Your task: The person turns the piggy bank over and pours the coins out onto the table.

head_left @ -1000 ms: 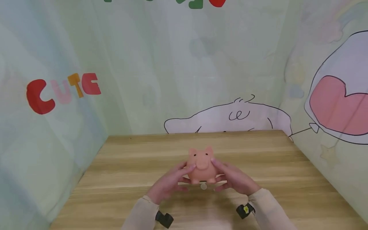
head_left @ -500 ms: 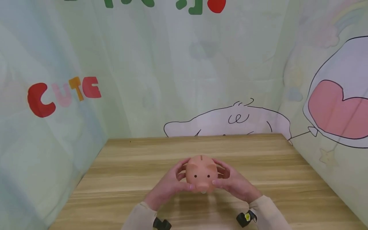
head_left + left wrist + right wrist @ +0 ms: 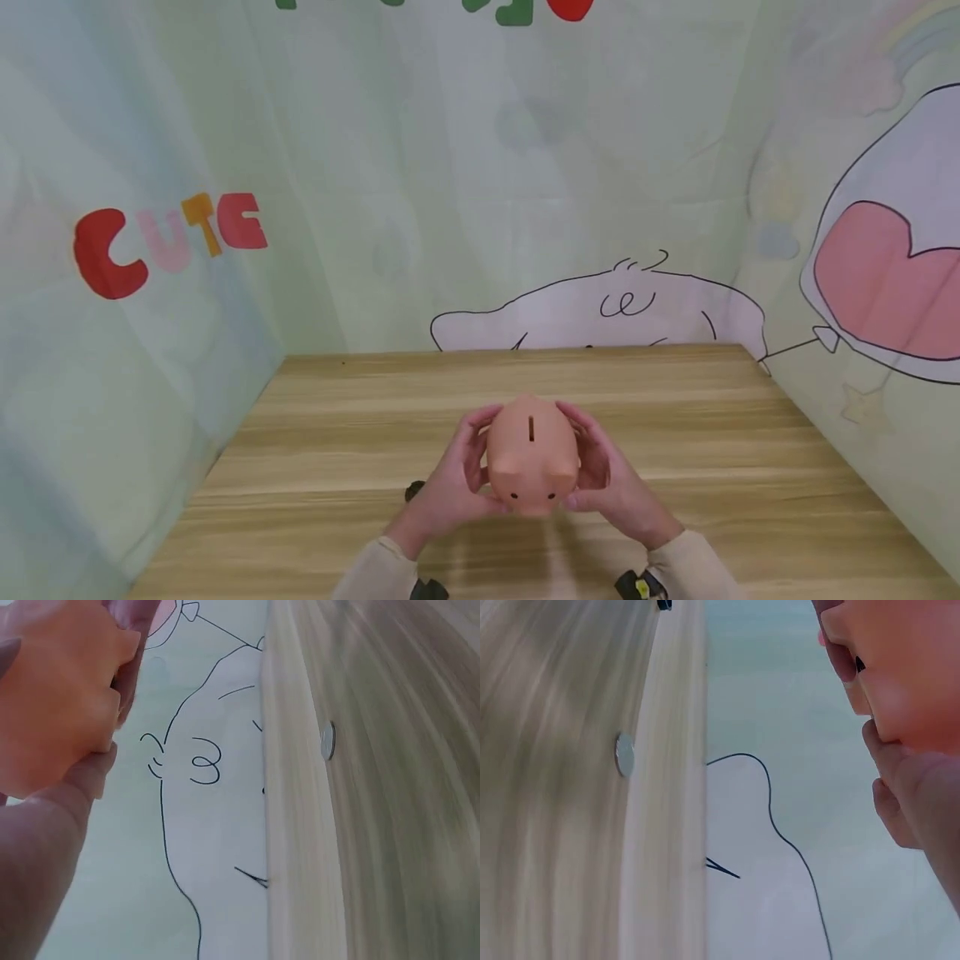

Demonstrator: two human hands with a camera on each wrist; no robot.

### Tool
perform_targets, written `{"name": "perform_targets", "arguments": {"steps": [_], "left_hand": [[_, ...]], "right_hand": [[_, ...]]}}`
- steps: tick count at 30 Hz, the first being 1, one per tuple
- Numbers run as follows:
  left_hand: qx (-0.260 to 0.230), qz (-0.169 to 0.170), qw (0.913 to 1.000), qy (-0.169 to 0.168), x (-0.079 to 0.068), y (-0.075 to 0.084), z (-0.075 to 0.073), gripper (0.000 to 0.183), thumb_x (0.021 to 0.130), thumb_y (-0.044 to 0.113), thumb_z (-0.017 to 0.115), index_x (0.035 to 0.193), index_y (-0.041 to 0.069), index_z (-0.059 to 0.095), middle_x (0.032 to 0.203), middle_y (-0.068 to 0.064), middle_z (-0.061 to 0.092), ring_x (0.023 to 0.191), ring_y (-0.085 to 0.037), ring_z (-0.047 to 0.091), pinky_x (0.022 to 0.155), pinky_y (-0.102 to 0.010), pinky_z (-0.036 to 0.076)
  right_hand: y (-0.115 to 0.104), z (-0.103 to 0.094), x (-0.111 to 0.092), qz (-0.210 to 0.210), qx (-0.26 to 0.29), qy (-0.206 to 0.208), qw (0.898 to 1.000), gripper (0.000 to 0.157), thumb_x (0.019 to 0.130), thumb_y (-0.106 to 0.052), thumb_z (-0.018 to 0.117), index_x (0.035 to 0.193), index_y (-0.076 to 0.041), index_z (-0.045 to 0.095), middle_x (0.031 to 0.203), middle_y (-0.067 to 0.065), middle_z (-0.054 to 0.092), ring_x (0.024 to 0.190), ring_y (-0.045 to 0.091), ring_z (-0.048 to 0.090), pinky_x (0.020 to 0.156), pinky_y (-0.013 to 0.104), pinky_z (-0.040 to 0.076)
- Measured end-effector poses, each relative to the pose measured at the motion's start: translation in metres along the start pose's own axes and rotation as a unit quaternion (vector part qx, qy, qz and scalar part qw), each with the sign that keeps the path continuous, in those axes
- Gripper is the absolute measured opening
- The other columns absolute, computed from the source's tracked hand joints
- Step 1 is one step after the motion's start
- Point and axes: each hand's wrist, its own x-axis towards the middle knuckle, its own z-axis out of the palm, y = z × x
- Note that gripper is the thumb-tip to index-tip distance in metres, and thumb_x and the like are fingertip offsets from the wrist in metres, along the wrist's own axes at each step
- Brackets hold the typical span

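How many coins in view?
1 coin, lying on the table, lower than the raised piggy bank; both wrist views appear to show the same one. The head view doesn't show it; any inside the bank would be hidden.

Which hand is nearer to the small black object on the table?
Left. In the head view, the left hand is just right of the black object; the right hand is farther right, beyond the pink piggy bank.

Cream sleeves (image 3: 375,575), black wrist devices (image 3: 430,590), the right one's marking (image 3: 642,588) apparently yellow
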Motion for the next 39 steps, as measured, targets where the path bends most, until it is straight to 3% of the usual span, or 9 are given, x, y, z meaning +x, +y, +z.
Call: {"name": "perform_targets", "arguments": {"steps": [4,8,15,20,27,32,36,39], "left_hand": [[0.048,0.013,0.9988,-0.006,-0.003,0.0,0.002,0.101,0.07,-0.019,0.073,0.15,0.012,0.021,0.153,-0.014,0.033,0.137,-0.027,0.037,0.102,-0.038,0.045],[0.101,-0.001,0.9948,0.003,-0.004,0.001,0.006,0.103,0.068,-0.022,0.071,0.15,0.019,0.022,0.154,-0.007,0.034,0.139,-0.026,0.037,0.106,-0.038,0.041],[0.209,0.025,0.9771,0.028,0.003,0.009,0.005,0.107,0.066,-0.026,0.072,0.151,0.015,0.022,0.158,-0.007,0.026,0.145,-0.025,0.026,0.11,-0.043,0.035],[0.222,0.034,0.9741,0.029,0.005,0.021,0.011,0.098,0.067,-0.027,0.071,0.148,0.003,0.024,0.158,-0.015,0.025,0.145,-0.032,0.025,0.108,-0.051,0.034],[0.265,0.023,0.9628,0.047,0.0,0.02,0.015,0.097,0.071,-0.022,0.074,0.149,0.009,0.026,0.159,-0.011,0.025,0.143,-0.035,0.028,0.103,-0.053,0.039],[0.291,0.035,0.9542,0.058,0.002,0.015,0.016,0.094,0.071,-0.023,0.074,0.148,0.008,0.029,0.161,-0.009,0.025,0.14,-0.037,0.034,0.101,-0.055,0.042],[0.326,0.065,0.9413,0.057,0.002,0.014,0.018,0.092,0.068,-0.028,0.07,0.145,0.001,0.03,0.159,-0.015,0.026,0.135,-0.039,0.042,0.098,-0.055,0.045],[0.344,0.078,0.934,0.059,0.0,0.012,0.018,0.093,0.064,-0.031,0.069,0.144,-0.002,0.031,0.158,-0.018,0.028,0.133,-0.04,0.043,0.097,-0.053,0.047]], "right_hand": [[-0.004,0.0,-0.002,0.007,-0.046,-0.009,0.999,0.098,0.078,0.01,0.075,0.155,-0.005,0.018,0.154,0.014,0.03,0.138,0.022,0.034,0.107,0.033,0.039],[-0.006,0.0,-0.002,-0.01,-0.086,-0.022,0.996,0.096,0.077,0.015,0.072,0.154,-0.001,0.016,0.154,0.018,0.029,0.139,0.023,0.032,0.108,0.032,0.036],[-0.008,-0.001,0.007,-0.031,-0.166,-0.014,0.986,0.098,0.077,0.015,0.075,0.155,-0.005,0.02,0.157,0.017,0.026,0.142,0.026,0.029,0.111,0.032,0.033],[-0.004,-0.003,0.007,-0.041,-0.2,-0.004,0.979,0.099,0.075,0.017,0.075,0.155,-0.006,0.023,0.159,0.016,0.024,0.143,0.026,0.03,0.111,0.033,0.033],[0.009,-0.003,0.001,-0.043,-0.235,0.001,0.971,0.096,0.077,0.016,0.075,0.155,-0.005,0.023,0.163,0.015,0.014,0.14,0.026,0.037,0.107,0.032,0.038],[0.01,-0.002,0.0,-0.065,-0.304,0.019,0.95,0.095,0.076,0.018,0.075,0.155,-0.006,0.026,0.163,0.014,0.016,0.141,0.026,0.036,0.107,0.033,0.039],[0.014,-0.001,0.0,-0.089,-0.36,0.027,0.928,0.099,0.071,0.026,0.072,0.153,-0.003,0.026,0.162,0.017,0.019,0.142,0.024,0.033,0.104,0.034,0.042],[0.019,-0.001,0.0,-0.091,-0.376,0.029,0.922,0.101,0.068,0.029,0.072,0.153,0.0,0.025,0.16,0.022,0.02,0.141,0.025,0.034,0.102,0.038,0.044]]}}
